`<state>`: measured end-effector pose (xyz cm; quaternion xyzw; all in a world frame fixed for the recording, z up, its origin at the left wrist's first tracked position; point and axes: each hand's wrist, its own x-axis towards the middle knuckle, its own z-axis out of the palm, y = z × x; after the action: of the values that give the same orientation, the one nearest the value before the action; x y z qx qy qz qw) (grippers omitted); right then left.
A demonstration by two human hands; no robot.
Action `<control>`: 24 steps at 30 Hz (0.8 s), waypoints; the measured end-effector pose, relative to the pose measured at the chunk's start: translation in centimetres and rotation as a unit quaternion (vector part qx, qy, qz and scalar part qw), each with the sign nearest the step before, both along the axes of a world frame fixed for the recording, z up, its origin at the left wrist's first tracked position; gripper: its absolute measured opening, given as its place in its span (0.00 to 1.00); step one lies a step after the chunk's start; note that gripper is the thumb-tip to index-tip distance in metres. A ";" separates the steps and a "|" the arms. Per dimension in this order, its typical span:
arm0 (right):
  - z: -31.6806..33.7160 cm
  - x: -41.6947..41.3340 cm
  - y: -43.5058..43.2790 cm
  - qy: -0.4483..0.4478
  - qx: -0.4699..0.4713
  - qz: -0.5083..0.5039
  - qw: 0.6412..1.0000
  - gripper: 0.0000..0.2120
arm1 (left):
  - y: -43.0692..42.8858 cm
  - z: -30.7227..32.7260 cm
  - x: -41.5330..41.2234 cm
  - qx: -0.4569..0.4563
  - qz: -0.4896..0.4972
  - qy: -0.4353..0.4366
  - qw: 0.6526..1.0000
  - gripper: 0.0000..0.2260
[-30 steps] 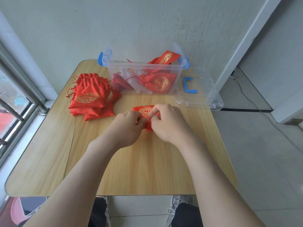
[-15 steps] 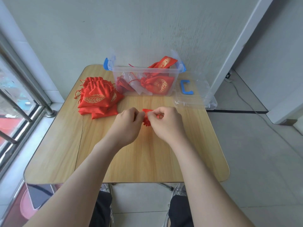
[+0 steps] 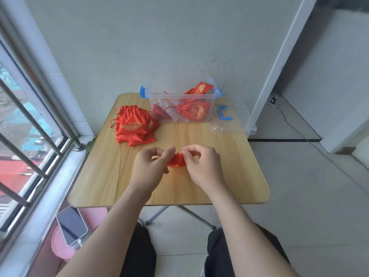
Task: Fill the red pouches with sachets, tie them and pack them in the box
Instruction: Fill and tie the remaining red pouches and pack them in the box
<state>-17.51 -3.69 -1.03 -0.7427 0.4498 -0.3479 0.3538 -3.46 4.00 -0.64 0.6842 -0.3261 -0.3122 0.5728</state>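
Your left hand (image 3: 151, 166) and your right hand (image 3: 201, 166) meet over the middle of the light wooden table (image 3: 229, 176). Between them is a small red cloth pouch (image 3: 176, 161) with its top all bunched up. Your left hand has its fingers curled in, and its thumb and first finger pinch the pouch at its 9 o'clock side. Your right hand is curled too — its fingertips (image 3: 186, 153) pinch the bunched top from 3 o'clock. You cannot tell from here if you hold cloth or string, because your hands hide most of the pouch.

From the pouch, look to 12 o'clock. The clear plastic box with blue clips (image 3: 179, 98) stands at the far edge of the table, by the wall. Red pouches with gold patterns (image 3: 193, 110) lie inside it, and one more red pouch (image 3: 200, 88) pokes up above the rim at the box's right end. Just beside the box, at 2 o'clock, the clear plastic lid (image 3: 231, 126) lies flat with its blue handle (image 3: 224, 114) on top, and one corner hangs past the table edge.

At 10 o'clock a pile of flat red pouches (image 3: 133, 124) rests on the table, just beside the box.

Down at 8 o'clock, off the table, a phone with a dark screen (image 3: 71, 225) lies on a pink stool (image 3: 60, 246) by the window.
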 end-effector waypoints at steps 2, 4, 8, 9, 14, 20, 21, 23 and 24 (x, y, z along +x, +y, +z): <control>0.0 -0.4 0.8 -0.027 0.016 0.003 0.999 0.06 | 0.5 0.6 -0.5 -0.028 0.002 0.027 0.999 0.17; 0.0 -0.8 1.6 -0.043 0.017 -0.001 0.999 0.06 | 0.9 1.0 -0.9 -0.041 -0.017 0.069 0.997 0.17; -0.1 -1.8 2.5 -0.017 -0.030 0.000 0.999 0.06 | 1.5 1.0 -1.6 -0.021 -0.033 0.108 0.993 0.17; -0.1 -1.9 2.6 -0.004 -0.047 0.003 0.999 0.06 | 1.6 0.9 -1.7 -0.016 -0.027 0.104 0.994 0.17; -0.1 -2.2 2.4 0.026 -0.056 0.015 0.998 0.09 | 1.4 0.8 -1.8 -0.022 -0.018 0.086 0.996 0.18; -0.2 -2.4 2.0 0.030 -0.056 0.015 0.998 0.09 | 1.2 0.9 -2.1 -0.038 -0.029 0.092 0.995 0.16; -0.2 -2.4 2.0 0.037 -0.070 0.017 0.997 0.08 | 1.2 0.9 -2.1 -0.038 -0.026 0.091 0.995 0.16; 0.0 -2.5 2.1 0.055 -0.088 0.024 0.994 0.08 | 1.1 0.8 -2.0 -0.037 -0.018 0.084 0.996 0.17; 0.1 -2.5 2.2 0.063 -0.092 0.029 0.993 0.08 | 1.1 0.8 -2.0 -0.035 -0.015 0.079 0.996 0.17</control>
<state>-19.99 -1.49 -0.93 -0.8049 0.4158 -0.3303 0.2647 -5.46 5.08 0.14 0.6317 -0.3007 -0.3621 0.6159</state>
